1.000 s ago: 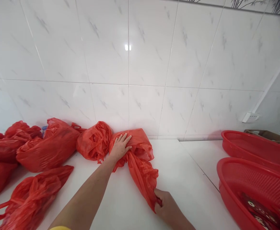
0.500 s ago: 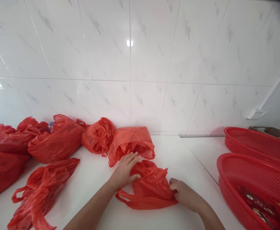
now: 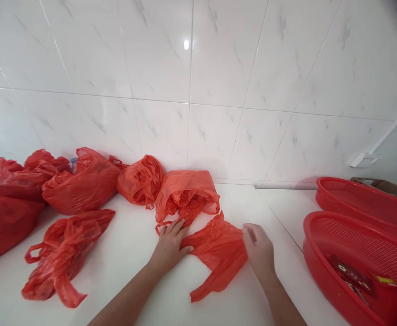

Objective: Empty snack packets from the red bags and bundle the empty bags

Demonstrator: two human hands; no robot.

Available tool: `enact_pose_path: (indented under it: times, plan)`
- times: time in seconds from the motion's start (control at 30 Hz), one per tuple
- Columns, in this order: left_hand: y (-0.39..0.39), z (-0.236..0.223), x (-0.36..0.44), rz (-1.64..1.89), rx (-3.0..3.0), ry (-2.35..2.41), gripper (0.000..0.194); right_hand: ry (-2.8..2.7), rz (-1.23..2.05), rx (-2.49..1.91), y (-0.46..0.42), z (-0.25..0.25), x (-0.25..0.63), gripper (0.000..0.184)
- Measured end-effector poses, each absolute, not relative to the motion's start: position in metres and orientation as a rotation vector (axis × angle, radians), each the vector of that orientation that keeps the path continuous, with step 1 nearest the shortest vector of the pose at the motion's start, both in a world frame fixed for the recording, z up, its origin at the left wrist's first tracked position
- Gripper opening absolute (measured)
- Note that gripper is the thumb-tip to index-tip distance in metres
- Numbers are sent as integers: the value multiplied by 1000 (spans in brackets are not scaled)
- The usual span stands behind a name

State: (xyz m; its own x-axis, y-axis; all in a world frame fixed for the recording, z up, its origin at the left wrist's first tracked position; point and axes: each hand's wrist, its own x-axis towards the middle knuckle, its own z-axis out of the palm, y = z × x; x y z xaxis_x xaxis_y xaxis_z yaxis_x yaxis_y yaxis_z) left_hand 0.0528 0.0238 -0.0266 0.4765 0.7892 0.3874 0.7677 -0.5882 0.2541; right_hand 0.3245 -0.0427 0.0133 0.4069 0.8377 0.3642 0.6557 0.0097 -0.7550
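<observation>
Near part of the bench (image 3: pixel 117 240): 1 twisted red bag (image 3: pixel 62 253), crumpled, loops loose, lying to the left; 1 spread red bag (image 3: pixel 222 258), limp and fairly flat, creased, neither folded nor knotted, 1 strip trailing toward the near edge. Left hand (image 3: pixel 171 244): open, fingers spread, pressed on the left end of the spread red bag. Right hand (image 3: pixel 259 253): fingers curled at that bag's right edge, slightly blurred; whether they pinch the plastic cannot be told. Right side, past the bench seam: 1 near red basket (image 3: pixel 321 267), with dark packets (image 3: pixel 355 274) inside. Farther left: 1 bulky red bag (image 3: pixel 4 226), cut by the view. Toward the far edge, by the wall (image 3: pixel 157 59): 1 open-mouthed red bag (image 3: pixel 191 181), crumpled plastic showing in its opening; 1 rounded red bundle (image 3: pixel 139 181), beside it; 1 large full red bag (image 3: pixel 83 185); 1 lumpy red bag group (image 3: pixel 18 181). State, by judgement: these are gathered up, the spread one is only flattened. Far right: 1 far red basket (image 3: pixel 365 201), box (image 3: pixel 389 188) behind.
</observation>
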Motion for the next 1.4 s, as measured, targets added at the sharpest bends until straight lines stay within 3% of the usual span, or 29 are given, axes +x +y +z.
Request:
enact_pose_path:
  times: [0.2,0.37,0.47,0.63,0.73,0.87,1.03,1.1,1.23,1.4]
  plan:
    - [12,-20,56,942,2694,1341,13,-1891,491,-1722,-56,13,272,38]
    - [-5,-12,59,1235,2282,1155,13,-2015,452,-1898,-56,3,273,31]
    - [-10,-7,58,1319,1796,1179,27,-2047,497,-1837,-54,-1,281,13]
    - [-11,0,51,1262,1154,1058,39,-1906,405,-1745,-46,1,297,28]
    - [-12,5,48,1230,1059,1024,37,-1731,323,-1694,-43,4,303,21]
    - [-15,9,46,1148,1179,1063,35,-1409,407,-1669,-42,9,310,18]
    - [-20,2,46,971,1656,1190,70,-1130,437,-1692,-41,13,321,17]
    - [-21,-4,48,941,1836,1248,62,-1039,392,-1692,-40,14,327,17]
    - [-19,-10,51,974,2108,1190,22,-921,345,-1660,-40,16,339,18]
    - [-18,-15,55,1011,2054,1294,29,-859,632,-1443,-40,15,347,16]
